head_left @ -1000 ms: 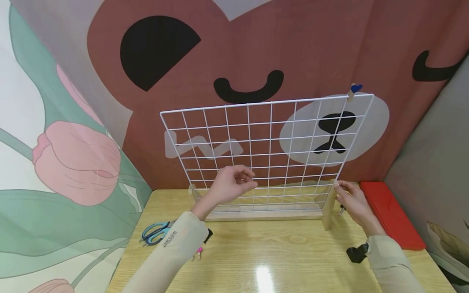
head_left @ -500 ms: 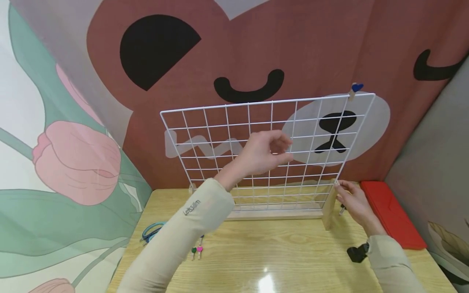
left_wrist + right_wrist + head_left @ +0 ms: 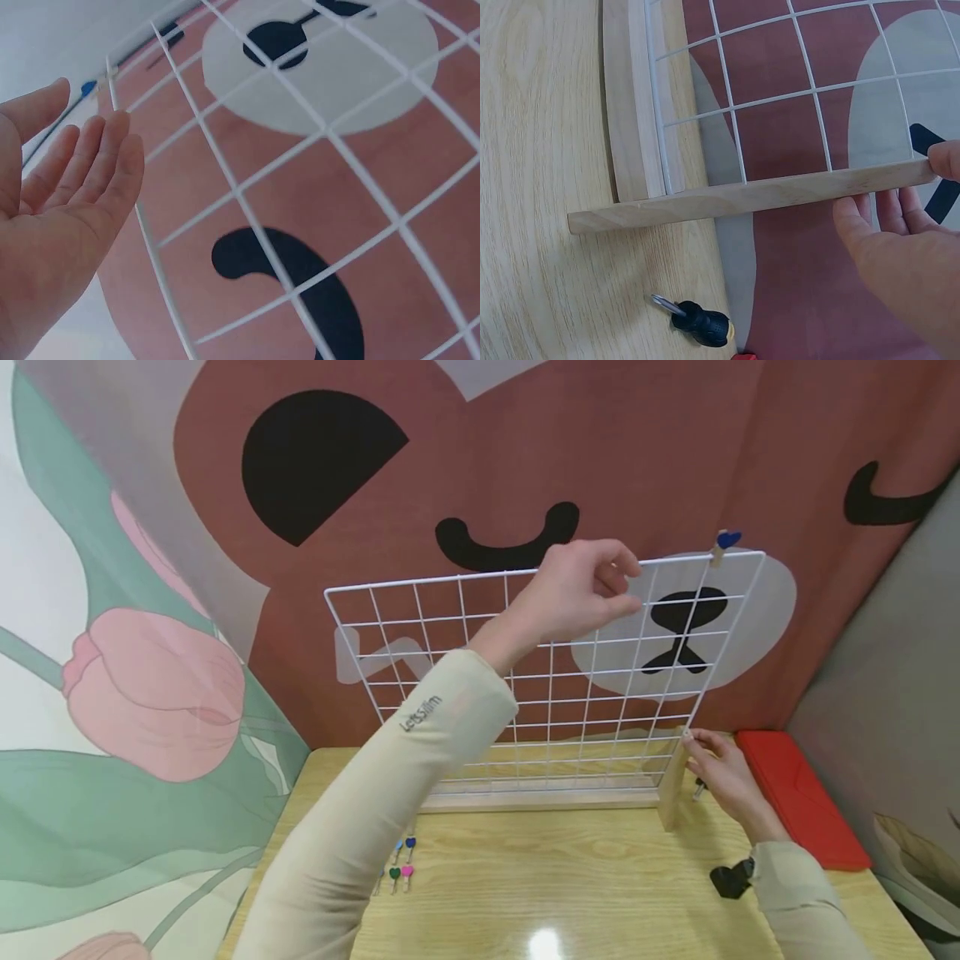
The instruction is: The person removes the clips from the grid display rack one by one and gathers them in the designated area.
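Note:
A white wire grid panel (image 3: 420, 581) stands upright in a wooden base (image 3: 540, 802). My right hand (image 3: 723, 772) grips the upper end of the right wooden post (image 3: 765, 191), thumb on one side and fingers on the other. Up at the grid's top edge is my left hand (image 3: 577, 589), fingers loosely bent, with nothing in it. To its right, a small wooden clothespin with a blue heart (image 3: 723, 545) is clipped on the top wire near the right corner. In the left wrist view, that blue heart (image 3: 88, 88) shows just beyond the fingers (image 3: 127, 165).
Several heart clothespins (image 3: 407, 872) lie on the table (image 3: 600, 893) at the left, partly behind my left sleeve. A stubby screwdriver (image 3: 701, 322) lies beside the right post. Farther right is a flat red case (image 3: 802, 802). A patterned curtain (image 3: 510, 460) hangs behind the grid.
My left hand has risen up and to the right across the front of the grid to its top edge. The left arm now hides the scissors. My right hand stays on the post.

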`<state>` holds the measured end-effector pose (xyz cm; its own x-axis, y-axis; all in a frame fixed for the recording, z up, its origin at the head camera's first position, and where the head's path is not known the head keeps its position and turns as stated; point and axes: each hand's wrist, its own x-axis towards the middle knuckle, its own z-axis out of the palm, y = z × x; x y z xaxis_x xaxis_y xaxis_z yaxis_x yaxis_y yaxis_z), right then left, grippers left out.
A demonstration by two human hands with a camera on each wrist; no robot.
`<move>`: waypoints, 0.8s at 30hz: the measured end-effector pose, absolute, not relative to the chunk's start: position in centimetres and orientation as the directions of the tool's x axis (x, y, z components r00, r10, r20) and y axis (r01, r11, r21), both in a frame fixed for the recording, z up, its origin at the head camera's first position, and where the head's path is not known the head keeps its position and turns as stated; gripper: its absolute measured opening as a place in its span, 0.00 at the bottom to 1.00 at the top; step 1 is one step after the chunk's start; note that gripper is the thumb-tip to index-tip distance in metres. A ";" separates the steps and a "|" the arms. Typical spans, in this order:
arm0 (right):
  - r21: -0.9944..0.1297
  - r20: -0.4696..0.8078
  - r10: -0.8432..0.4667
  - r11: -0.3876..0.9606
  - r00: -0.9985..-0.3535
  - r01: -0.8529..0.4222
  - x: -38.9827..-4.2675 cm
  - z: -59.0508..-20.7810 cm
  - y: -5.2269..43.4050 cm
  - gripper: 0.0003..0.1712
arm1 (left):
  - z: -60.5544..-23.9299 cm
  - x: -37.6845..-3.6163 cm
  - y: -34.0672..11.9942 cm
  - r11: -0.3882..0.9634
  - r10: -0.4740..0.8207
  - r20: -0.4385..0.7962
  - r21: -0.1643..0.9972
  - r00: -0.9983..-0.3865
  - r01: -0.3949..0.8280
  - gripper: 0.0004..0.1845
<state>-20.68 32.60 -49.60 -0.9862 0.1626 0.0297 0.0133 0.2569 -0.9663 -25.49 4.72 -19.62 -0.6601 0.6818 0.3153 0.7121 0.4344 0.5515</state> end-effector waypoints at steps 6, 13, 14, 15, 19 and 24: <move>-0.965 0.024 0.153 0.263 -0.988 0.017 -20.7 -49.6 32.6 0.35 | -18.1 -26.5 5.1 0.460 0.646 0.359 0.522 -0.674 0.718 0.14; -0.964 0.014 0.161 0.265 -0.987 0.029 -20.6 -49.4 32.5 0.35 | -17.0 -27.1 5.9 0.489 0.596 0.391 0.516 -0.701 0.703 0.17; -0.964 0.015 0.162 0.263 -0.987 0.029 -20.5 -49.4 32.4 0.35 | -16.9 -27.2 6.1 0.492 0.594 0.386 0.519 -0.706 0.699 0.18; -0.964 0.017 0.164 0.263 -0.986 0.027 -20.4 -49.4 32.4 0.34 | -16.7 -27.2 6.3 0.497 0.594 0.375 0.523 -0.711 0.692 0.19; -0.963 0.023 0.158 0.268 -0.987 0.021 -20.2 -49.3 32.6 0.33 | -16.3 -27.2 7.5 0.510 0.609 0.331 0.532 -0.721 0.676 0.22; -0.959 0.020 0.152 0.283 -0.988 0.024 -20.0 -49.3 32.7 0.34 | -16.1 -27.1 9.2 0.554 0.622 0.280 0.503 -0.731 0.663 0.26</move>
<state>-20.04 32.75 -49.32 -0.9883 0.1516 0.0196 0.0244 0.2830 -0.9588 -27.08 9.20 -16.06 -0.7314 0.6218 0.2800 0.6634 0.5538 0.5031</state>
